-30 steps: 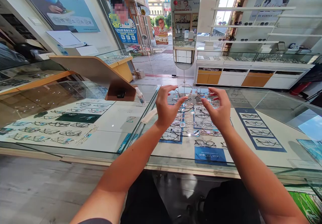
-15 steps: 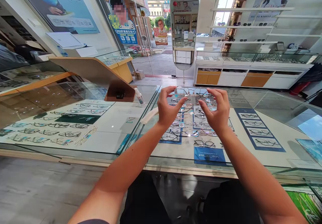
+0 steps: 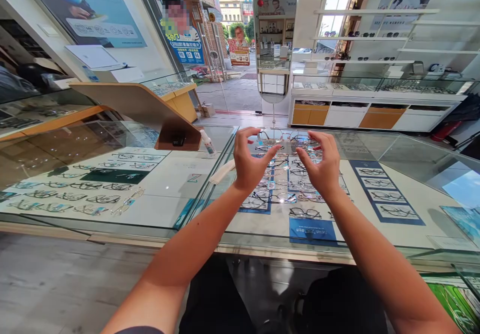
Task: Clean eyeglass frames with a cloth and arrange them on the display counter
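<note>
Side by side above the glass display counter (image 3: 258,236), both my hands are raised with thumbs and forefingers curved. A thin-rimmed pair of eyeglasses (image 3: 271,137) spans the gap between them. My left hand (image 3: 250,159) has its bent forefinger at the left edge of the frame, with the thumb lower and apart from it. At the other edge, the fingertips of my right hand (image 3: 323,161) meet the frame. Rows of eyeglasses under the glass lie behind, so its exact outline is hard to make out. Black-framed eyeglasses (image 3: 305,213) lie in the case below my hands.
A tilted brown-backed panel (image 3: 138,109) and a small spray bottle (image 3: 207,142) stand on the counter to the left. An oval mirror (image 3: 275,39) rises beyond the counter. At right, a blue display card (image 3: 386,191) holds several frames.
Both hands keep nearly the same pose, with only a slight shift to the left. The view has moved very slightly.
</note>
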Motion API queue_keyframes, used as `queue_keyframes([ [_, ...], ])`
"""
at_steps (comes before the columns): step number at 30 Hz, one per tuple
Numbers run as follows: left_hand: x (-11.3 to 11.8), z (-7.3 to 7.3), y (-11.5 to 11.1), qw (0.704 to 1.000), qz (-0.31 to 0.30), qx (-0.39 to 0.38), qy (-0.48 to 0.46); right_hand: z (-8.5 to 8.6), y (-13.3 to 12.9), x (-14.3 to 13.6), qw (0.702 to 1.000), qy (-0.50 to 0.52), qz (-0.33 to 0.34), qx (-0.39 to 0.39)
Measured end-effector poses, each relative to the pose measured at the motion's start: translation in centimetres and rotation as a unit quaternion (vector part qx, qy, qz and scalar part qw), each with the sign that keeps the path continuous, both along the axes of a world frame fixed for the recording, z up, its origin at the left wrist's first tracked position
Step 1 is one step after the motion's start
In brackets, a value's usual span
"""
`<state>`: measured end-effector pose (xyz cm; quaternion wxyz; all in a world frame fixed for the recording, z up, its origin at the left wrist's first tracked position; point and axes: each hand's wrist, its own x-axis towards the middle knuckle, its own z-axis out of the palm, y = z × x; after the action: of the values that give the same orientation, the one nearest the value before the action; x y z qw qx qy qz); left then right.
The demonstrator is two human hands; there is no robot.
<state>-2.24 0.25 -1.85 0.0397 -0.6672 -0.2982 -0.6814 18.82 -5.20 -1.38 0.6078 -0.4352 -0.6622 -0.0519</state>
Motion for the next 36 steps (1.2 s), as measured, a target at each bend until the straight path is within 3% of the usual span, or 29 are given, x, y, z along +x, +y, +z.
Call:
queue_keyframes([
  [9,0.04,0.09,0.01,0.999,-0.030,0.033,-0.019,0.08,0.30,0.39,0.990,0.133,0.044,-0.009],
  [19,0.04,-0.69,0.90,0.998,-0.055,-0.007,-0.028,0.64,-0.25,0.01,0.991,0.131,0.024,0.016],
  [36,-0.21,0.19,0.16,0.999,-0.009,0.047,-0.010,0.62,0.62,0.74,0.960,0.226,0.128,-0.104],
])
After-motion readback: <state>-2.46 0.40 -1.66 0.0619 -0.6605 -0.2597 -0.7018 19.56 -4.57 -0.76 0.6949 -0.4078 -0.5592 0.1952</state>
